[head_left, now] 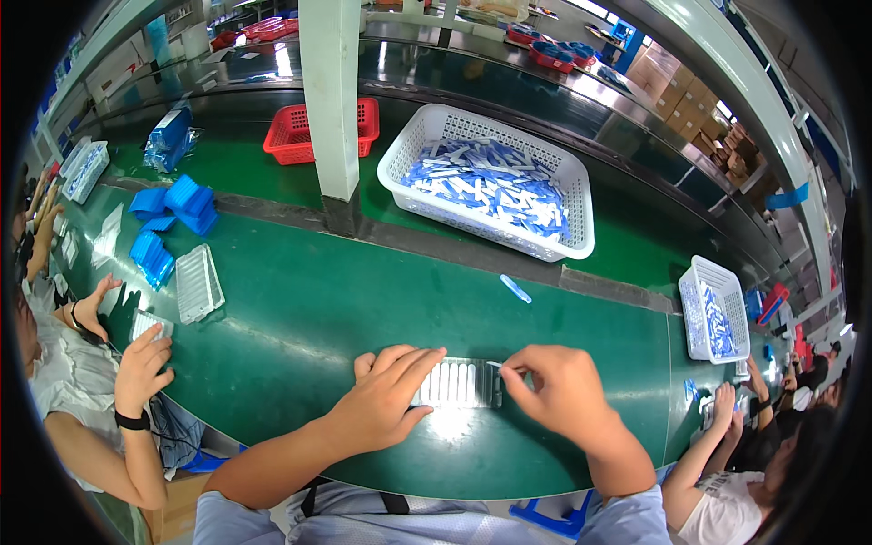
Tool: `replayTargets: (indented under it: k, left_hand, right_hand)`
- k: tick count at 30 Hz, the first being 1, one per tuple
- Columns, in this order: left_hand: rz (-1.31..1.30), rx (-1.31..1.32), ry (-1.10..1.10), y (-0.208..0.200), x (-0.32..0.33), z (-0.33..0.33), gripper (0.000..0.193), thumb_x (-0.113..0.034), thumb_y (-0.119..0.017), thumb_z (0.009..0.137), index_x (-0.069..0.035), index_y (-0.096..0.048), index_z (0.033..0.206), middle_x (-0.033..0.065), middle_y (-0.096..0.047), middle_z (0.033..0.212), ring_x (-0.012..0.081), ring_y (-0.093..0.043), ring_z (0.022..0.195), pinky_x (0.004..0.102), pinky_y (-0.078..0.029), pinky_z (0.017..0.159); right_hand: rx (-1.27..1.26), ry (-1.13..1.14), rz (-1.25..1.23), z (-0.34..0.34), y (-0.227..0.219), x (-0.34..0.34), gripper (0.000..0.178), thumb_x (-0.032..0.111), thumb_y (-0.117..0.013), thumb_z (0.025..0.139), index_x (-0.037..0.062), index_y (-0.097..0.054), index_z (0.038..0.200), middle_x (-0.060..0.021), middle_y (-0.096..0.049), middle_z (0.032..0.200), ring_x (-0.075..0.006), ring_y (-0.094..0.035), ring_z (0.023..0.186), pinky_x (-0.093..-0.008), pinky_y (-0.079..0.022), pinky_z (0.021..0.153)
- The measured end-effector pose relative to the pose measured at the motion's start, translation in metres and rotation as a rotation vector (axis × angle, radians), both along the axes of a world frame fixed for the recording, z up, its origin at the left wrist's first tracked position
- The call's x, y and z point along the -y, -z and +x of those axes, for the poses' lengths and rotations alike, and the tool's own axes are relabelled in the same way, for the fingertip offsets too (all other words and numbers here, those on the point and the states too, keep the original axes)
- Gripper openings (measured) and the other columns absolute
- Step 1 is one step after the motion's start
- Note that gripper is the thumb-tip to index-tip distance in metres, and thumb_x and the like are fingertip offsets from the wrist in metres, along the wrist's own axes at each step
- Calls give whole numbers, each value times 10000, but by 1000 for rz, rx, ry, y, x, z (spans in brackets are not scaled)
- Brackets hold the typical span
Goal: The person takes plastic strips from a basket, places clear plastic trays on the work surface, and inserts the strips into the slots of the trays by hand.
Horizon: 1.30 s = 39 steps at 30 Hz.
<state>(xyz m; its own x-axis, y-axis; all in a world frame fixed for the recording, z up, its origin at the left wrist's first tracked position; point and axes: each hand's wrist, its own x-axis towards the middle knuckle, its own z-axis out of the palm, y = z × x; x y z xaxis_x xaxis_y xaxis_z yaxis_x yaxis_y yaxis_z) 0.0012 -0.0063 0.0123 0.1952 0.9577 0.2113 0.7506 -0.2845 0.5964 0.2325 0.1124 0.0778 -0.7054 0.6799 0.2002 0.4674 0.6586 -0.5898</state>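
Observation:
A clear plastic tray (456,382) with a row of long slots lies flat on the green table in front of me. My left hand (389,398) grips its left end, the thumb on the near edge and the fingers over the far edge. At the tray's right end my right hand (551,389) is closed in a pinch. A thin white piece (494,364) sticks out from its fingertips; the rest of it is hidden. Beyond the tray a single blue-and-white slim plastic piece (516,289) lies on the table.
A white basket (400,186) full of blue-and-white pieces stands behind, beside a white post (331,109) and a red basket (272,143). To the left are stacked clear trays (195,283) and blue packs (154,259). Another white basket (693,318) stands right. Co-workers' hands (143,368) work at both sides.

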Motion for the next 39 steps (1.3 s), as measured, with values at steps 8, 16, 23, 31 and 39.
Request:
replayTargets:
  k: [8, 16, 23, 31, 39]
  left_hand:
    - [-23, 23, -5, -3, 0, -3, 769, -182, -765, 828, -32, -413, 1495, 139, -542, 1399, 298, -451, 1312, 449, -284, 995]
    - [-105, -16, 34, -17, 0, -21, 772, -138, -775, 812, -85, -422, 1497, 106, -548, 1403, 299, -449, 1310, 455, -267, 1052]
    - [-193, -75, -74, -26, 24, -40, 814, -123, -813, 774, -101, -430, 1492, 86, -568, 1392, 295, -441, 1336, 442, -241, 1122]
    - [78, -75, 26, -62, -48, -52, 748, -157, -826, 775, -64, -503, 1443, 156, -533, 1454, 336, -468, 1372, 443, -355, 1143]
    - [22, -86, 86, -90, -272, -54, 457, -39, -734, 825, -18, -639, 1272, 176, -689, 1202, 297, -657, 1145, 410, -505, 1003]
  right_hand:
    - [84, -82, 368, 10, 61, 37, 321, 329, -785, 841, 73, -719, 1023, -44, -567, 616, -242, -585, 555, -384, -473, 519]
    - [79, -227, 315, 23, 57, 32, 456, 426, -724, 888, 89, -701, 1194, -47, -658, 689, -221, -624, 602, -345, -471, 554]
    - [-32, -276, 323, 16, 53, 23, 363, 382, -700, 909, 94, -718, 1129, -57, -691, 722, -250, -657, 640, -375, -498, 631]
    - [-209, -170, 193, -8, 83, -10, 182, 292, -735, 881, 110, -752, 870, -30, -666, 653, -213, -625, 583, -363, -473, 608]
    - [-277, -181, 53, -11, 87, -13, 177, 285, -711, 899, 120, -748, 847, -38, -674, 670, -241, -640, 622, -377, -500, 670]
